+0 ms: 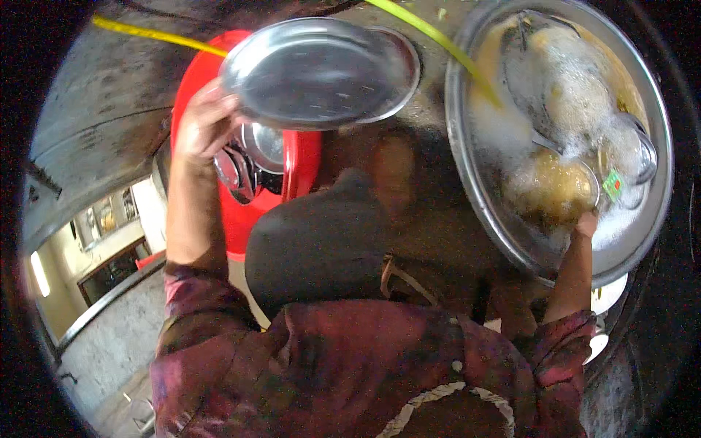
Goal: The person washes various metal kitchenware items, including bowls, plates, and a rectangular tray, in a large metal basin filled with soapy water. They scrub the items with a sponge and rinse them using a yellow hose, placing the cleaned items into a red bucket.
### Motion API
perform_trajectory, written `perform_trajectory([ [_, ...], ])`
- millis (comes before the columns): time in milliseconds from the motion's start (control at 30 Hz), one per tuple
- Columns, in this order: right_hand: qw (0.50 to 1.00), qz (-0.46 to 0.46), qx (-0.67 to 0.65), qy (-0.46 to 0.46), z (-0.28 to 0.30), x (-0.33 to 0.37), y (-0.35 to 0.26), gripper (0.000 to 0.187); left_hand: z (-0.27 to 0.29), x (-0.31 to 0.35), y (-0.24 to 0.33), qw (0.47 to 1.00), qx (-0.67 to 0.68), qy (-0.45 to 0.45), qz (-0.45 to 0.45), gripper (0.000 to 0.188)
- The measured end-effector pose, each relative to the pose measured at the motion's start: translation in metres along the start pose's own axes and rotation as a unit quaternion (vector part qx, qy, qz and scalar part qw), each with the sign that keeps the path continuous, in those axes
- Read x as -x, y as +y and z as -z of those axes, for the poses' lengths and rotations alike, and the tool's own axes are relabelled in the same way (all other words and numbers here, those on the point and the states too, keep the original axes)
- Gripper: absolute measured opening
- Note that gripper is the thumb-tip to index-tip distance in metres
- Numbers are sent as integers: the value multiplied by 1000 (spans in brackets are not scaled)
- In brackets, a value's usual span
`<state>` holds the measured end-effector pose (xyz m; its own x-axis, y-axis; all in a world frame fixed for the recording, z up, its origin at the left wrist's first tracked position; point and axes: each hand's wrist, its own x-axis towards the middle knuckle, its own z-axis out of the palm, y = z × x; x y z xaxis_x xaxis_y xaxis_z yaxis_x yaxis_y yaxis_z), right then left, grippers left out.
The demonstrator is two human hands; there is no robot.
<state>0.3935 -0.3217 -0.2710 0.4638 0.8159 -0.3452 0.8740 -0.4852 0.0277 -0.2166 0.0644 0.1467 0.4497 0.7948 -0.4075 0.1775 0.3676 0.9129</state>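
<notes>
My left hand (pixel 207 120) grips the left edge of a shiny round steel plate (pixel 307 77), held up over the red tub (pixel 301 164). Another metal rim (pixel 409 62) shows behind the plate's right side; I cannot tell whether it is in the same grip. At the right, my right hand (pixel 585 224) reaches into a large metal basin (pixel 467 157) of foamy, murky water. Its fingers are closed at the curved rim of a round metal dish (pixel 597 191), mostly under the water. Close by lies a small green packet (pixel 613 185).
Metal dishes (pixel 237 171) lie in the red tub. A metal bowl (pixel 645 157) and a spoon-like handle (pixel 546 141) poke out of the suds. A yellow-green hose (pixel 431 33) runs to the basin. A grey wall ledge (pixel 109 314) stands at the left.
</notes>
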Motion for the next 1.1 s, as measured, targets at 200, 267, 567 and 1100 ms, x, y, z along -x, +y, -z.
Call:
perform_trajectory([
  [200,711,-362,-603,9,2,4,-26,31,121,156,2,958,-43,284,-16,32],
  [267,794,-312,-519,53,21,7,-8,32,177,165,-40,914,-63,400,1,22],
  [567,923,-289,-210,143,179,47,-23,19,308,90,-153,521,-737,329,277,35],
  [1100,443,-167,-878,-71,197,26,-175,3,-238,-115,-89,931,-96,-300,183,38],
])
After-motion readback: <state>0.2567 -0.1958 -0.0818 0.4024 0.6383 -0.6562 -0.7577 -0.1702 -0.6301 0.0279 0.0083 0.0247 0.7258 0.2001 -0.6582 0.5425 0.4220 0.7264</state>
